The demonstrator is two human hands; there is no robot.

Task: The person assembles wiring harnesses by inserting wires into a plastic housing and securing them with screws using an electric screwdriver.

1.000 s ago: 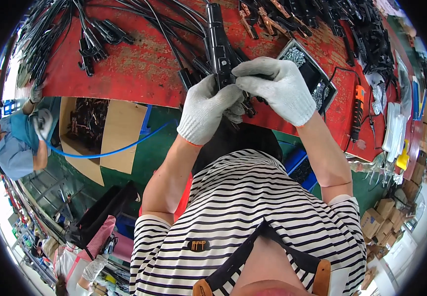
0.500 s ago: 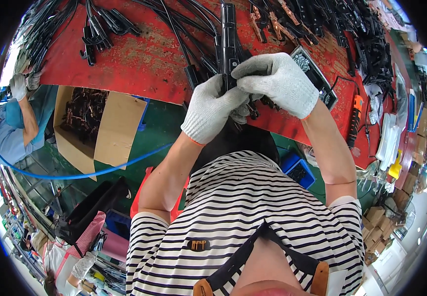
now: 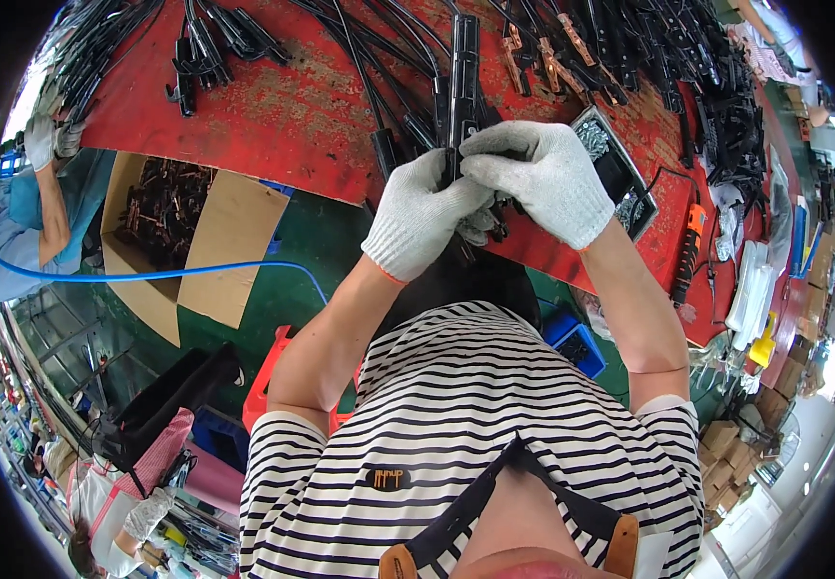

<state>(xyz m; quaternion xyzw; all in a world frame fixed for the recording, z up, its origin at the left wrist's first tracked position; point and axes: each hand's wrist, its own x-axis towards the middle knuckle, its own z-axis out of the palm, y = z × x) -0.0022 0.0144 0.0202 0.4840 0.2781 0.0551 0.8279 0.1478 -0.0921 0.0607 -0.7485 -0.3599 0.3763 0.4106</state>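
A long black tubular handle stands out from my gloved hands over the red table's near edge. My left hand, in a white knit glove, is closed around its lower end. My right hand, gloved the same way, pinches thumb and forefinger together against the handle's right side, by a small round metal spot on it. Whatever lies between those fingertips is too small to make out. Right of my right hand, a dark tray holds small shiny metal parts.
Black cabled handles and copper-coloured clamp parts lie across the red table. An orange-handled tool rests at the right. Left are a cardboard box, a blue hose and a co-worker's gloved hand.
Both hands and the handle sit slightly farther right and lower in the picture, as the whole view has shifted a little. The blue hose has swung upward. My grip looks much the same.
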